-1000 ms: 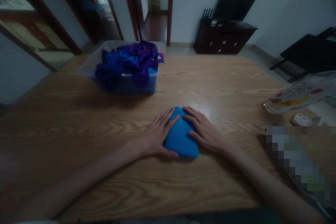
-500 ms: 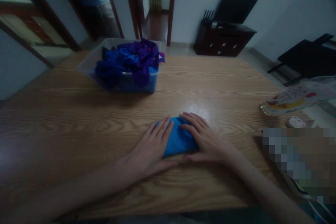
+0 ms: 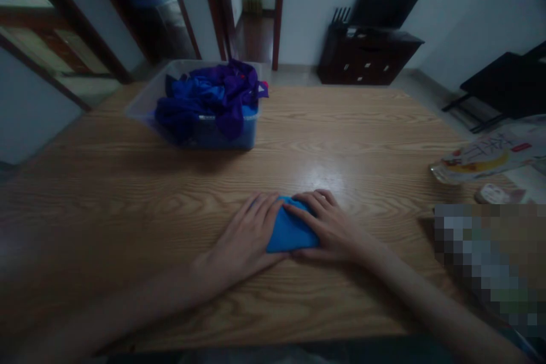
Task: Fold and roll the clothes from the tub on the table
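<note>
On the wooden table [image 3: 367, 142], both hands [image 3: 245, 233] [image 3: 335, 227] grip blue cloth [image 3: 292, 233], shorter than a second ago.

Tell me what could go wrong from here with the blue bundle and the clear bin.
The blue bundle could loosen or spread if the left hand or right hand eases off, since both lie over its sides. Purple cloth drapes over the rim of the clear bin, so a bump might drag it onto the table.
</note>
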`<control>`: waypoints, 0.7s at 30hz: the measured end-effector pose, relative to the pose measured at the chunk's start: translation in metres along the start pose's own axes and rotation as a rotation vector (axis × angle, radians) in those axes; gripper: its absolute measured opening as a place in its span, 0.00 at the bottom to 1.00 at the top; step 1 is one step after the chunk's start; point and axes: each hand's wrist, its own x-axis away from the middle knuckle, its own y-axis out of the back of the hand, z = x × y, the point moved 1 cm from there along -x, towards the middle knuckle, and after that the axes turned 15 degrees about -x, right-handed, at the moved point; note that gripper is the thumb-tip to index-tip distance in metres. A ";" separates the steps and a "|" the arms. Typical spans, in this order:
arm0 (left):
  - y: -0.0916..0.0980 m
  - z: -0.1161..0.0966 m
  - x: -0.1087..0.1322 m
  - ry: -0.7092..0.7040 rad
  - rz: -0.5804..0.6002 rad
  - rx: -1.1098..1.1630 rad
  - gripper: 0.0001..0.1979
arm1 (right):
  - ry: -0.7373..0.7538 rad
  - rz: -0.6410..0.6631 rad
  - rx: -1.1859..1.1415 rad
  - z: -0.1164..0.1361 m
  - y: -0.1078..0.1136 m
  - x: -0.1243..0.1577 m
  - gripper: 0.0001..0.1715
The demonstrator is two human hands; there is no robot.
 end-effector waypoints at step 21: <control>-0.009 0.001 -0.005 -0.056 0.025 0.034 0.51 | 0.024 -0.025 -0.129 0.002 0.002 -0.001 0.52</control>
